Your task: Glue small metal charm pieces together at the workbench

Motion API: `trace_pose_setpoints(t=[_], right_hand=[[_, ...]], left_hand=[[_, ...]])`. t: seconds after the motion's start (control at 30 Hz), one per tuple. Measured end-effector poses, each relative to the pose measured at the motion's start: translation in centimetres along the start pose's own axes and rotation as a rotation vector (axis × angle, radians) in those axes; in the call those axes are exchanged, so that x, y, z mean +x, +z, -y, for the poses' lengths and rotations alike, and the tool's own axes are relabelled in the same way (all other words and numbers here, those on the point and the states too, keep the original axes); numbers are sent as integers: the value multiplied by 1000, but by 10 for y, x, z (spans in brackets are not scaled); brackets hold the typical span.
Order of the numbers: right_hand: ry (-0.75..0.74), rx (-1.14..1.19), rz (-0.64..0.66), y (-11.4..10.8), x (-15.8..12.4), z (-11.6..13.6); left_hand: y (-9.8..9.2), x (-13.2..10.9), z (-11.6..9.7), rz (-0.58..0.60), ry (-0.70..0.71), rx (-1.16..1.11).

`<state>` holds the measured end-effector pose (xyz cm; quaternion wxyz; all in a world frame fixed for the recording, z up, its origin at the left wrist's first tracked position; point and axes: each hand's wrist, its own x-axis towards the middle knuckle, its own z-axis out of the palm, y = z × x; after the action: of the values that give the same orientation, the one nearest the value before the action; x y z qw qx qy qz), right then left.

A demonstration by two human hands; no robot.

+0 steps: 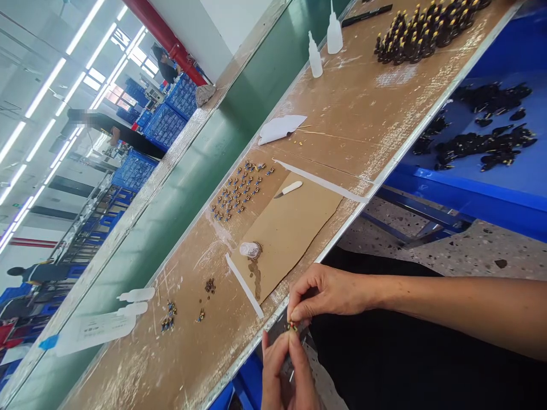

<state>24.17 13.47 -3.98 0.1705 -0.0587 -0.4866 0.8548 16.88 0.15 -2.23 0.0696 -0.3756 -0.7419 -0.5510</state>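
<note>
My left hand (287, 364) comes up from the bottom edge, with thumb and finger pinched on a tiny coloured piece (292, 326). The fingertips of my right hand (329, 292) pinch the same piece from above, just off the table's front edge. Some red and green shows on it; its shape is too small to tell. Nearby on the table lies a brown cardboard sheet (299, 219), bearing a white-handled knife (293, 188) and a small whitish container (250, 249) beside a dark wet streak. Several small blue and gold figures (239, 191) stand in rows behind the sheet.
More small figures (169, 316) and brown bits (209, 286) lie left. White bottles (315, 56) and dark yellow-topped pieces (412, 40) stand at the far right. A blue bin (482, 188) holds dark pieces. A large bottle (96, 332) lies left; people work beyond.
</note>
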Motion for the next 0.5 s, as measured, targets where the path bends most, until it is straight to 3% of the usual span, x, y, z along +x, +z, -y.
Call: trace_pose_setpoints(t=[0.5], right_hand=[[0,4,-11,0,0,-1]], left_hand=[[-4,0,8,49,31,46]])
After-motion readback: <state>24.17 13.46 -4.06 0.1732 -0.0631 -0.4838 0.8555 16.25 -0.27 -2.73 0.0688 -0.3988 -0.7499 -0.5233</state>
